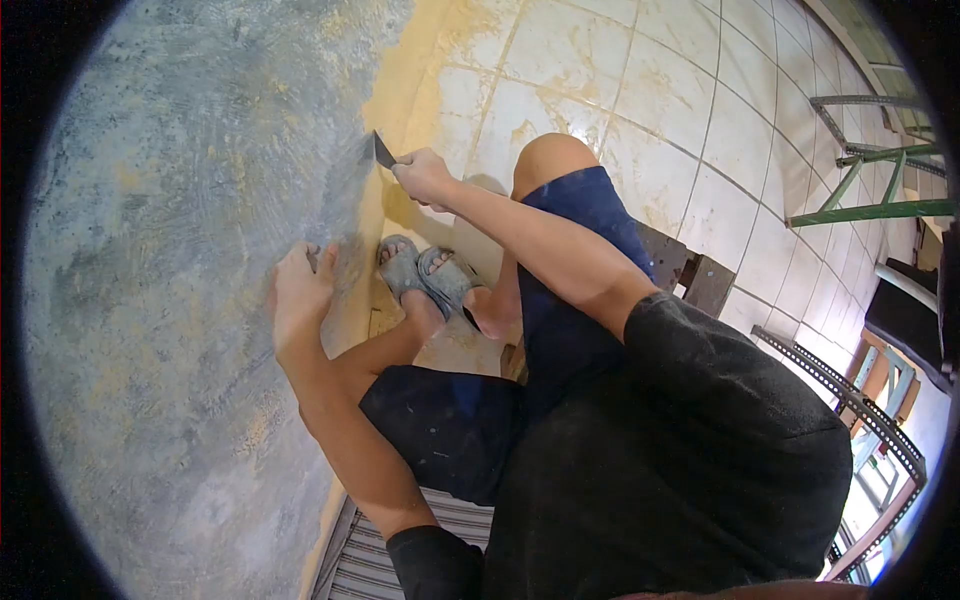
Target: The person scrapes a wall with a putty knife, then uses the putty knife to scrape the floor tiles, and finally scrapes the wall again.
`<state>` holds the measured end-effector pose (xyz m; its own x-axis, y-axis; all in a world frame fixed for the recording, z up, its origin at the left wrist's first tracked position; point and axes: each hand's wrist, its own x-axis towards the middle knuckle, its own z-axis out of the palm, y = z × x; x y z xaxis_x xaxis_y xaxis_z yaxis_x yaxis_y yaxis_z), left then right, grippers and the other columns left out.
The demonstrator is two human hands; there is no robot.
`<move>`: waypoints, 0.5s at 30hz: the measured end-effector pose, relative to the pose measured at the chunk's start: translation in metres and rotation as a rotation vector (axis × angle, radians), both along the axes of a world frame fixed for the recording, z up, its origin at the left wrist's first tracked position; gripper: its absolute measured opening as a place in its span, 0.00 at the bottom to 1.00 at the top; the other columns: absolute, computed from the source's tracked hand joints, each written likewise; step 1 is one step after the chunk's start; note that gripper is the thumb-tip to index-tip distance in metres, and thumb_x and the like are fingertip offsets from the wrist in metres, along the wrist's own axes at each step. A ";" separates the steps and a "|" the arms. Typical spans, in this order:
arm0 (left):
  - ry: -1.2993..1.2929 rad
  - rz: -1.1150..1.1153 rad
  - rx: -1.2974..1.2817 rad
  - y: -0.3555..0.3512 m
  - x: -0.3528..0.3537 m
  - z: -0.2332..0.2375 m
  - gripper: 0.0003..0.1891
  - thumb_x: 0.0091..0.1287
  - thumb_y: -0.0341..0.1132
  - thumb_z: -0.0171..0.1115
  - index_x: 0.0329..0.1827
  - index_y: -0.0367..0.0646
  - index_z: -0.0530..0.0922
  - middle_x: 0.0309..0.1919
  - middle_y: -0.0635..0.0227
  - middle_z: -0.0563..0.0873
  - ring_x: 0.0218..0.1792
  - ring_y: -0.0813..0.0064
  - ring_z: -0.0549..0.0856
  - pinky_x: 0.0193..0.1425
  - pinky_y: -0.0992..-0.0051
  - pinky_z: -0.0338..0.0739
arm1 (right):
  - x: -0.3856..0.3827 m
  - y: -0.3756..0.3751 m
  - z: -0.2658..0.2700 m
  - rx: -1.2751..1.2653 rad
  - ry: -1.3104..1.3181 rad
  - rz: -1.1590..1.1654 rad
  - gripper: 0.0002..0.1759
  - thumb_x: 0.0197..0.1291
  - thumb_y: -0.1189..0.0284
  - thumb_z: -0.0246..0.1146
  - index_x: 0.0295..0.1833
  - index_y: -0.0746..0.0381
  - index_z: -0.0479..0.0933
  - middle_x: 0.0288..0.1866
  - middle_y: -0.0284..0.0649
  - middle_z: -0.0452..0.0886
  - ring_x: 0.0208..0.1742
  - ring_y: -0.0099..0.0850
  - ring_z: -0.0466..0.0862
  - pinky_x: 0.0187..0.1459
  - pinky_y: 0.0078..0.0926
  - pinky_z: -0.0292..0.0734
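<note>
The scraper (pixel 384 156), likely light and stiff, suits the right hand's (pixel 424 178) clamped fingers behind its blade (pixel 379 147), left hand's (pixel 304 285) thumb apart.

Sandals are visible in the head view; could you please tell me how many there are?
2: the left sandal, nearer the gray surface, and the right sandal beside it, both worn. Any elsewhere may be hidden.

Looks like a workshop, with yellow-smeared square white ceramic tiles (pixel 572 48) toward one o'clock, angular green metal framing (pixel 880 211) between two and three.
</note>
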<state>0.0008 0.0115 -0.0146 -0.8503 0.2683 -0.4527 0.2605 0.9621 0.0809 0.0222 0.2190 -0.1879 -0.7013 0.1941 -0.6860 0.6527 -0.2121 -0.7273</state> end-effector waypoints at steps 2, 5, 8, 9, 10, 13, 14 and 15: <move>0.018 0.012 -0.029 0.005 0.000 0.007 0.27 0.73 0.56 0.60 0.56 0.38 0.82 0.49 0.50 0.87 0.54 0.50 0.85 0.56 0.56 0.78 | 0.008 -0.012 0.001 0.090 0.114 0.002 0.16 0.60 0.65 0.57 0.32 0.67 0.82 0.28 0.57 0.84 0.31 0.45 0.86 0.41 0.42 0.81; 0.002 0.033 -0.047 0.007 0.002 0.013 0.27 0.73 0.56 0.60 0.57 0.39 0.82 0.49 0.50 0.88 0.55 0.50 0.84 0.57 0.56 0.77 | 0.020 -0.020 0.019 0.175 0.227 0.015 0.16 0.61 0.65 0.56 0.32 0.66 0.83 0.25 0.53 0.84 0.26 0.41 0.85 0.34 0.40 0.81; 0.047 0.013 0.030 0.000 0.001 0.007 0.28 0.73 0.57 0.59 0.57 0.40 0.83 0.49 0.50 0.88 0.55 0.49 0.84 0.58 0.55 0.77 | 0.007 -0.004 -0.010 0.105 0.092 0.036 0.16 0.60 0.65 0.57 0.35 0.65 0.85 0.26 0.53 0.84 0.28 0.41 0.85 0.36 0.40 0.82; 0.053 0.011 0.032 0.005 0.001 0.011 0.28 0.73 0.57 0.59 0.57 0.40 0.83 0.49 0.50 0.88 0.55 0.49 0.84 0.58 0.55 0.77 | -0.005 0.004 -0.006 0.043 -0.016 0.045 0.16 0.59 0.65 0.58 0.37 0.65 0.86 0.27 0.55 0.85 0.31 0.43 0.87 0.40 0.40 0.82; 0.027 0.024 -0.010 0.010 0.003 0.016 0.28 0.72 0.57 0.60 0.57 0.40 0.83 0.49 0.50 0.88 0.55 0.49 0.84 0.59 0.55 0.77 | 0.001 -0.003 -0.002 0.051 0.051 -0.017 0.17 0.59 0.64 0.60 0.42 0.64 0.88 0.29 0.56 0.85 0.33 0.44 0.88 0.43 0.40 0.83; 0.050 0.036 -0.027 0.000 0.002 0.009 0.27 0.72 0.57 0.60 0.56 0.40 0.83 0.48 0.50 0.88 0.54 0.49 0.85 0.58 0.55 0.77 | 0.016 -0.018 0.014 0.245 0.240 0.012 0.18 0.61 0.64 0.60 0.48 0.62 0.89 0.26 0.49 0.85 0.26 0.36 0.86 0.31 0.35 0.81; 0.079 0.019 -0.010 -0.008 0.003 0.001 0.26 0.72 0.56 0.60 0.55 0.40 0.83 0.47 0.50 0.88 0.53 0.49 0.85 0.57 0.56 0.78 | 0.016 -0.011 0.020 0.217 0.178 0.060 0.18 0.61 0.65 0.60 0.49 0.62 0.89 0.25 0.46 0.84 0.22 0.32 0.84 0.25 0.34 0.78; 0.072 0.023 -0.011 -0.010 0.002 0.001 0.26 0.72 0.56 0.60 0.55 0.40 0.83 0.47 0.50 0.88 0.53 0.49 0.85 0.57 0.56 0.78 | 0.012 -0.006 0.014 0.216 0.172 0.064 0.18 0.61 0.65 0.60 0.49 0.62 0.89 0.25 0.46 0.84 0.22 0.32 0.84 0.25 0.34 0.78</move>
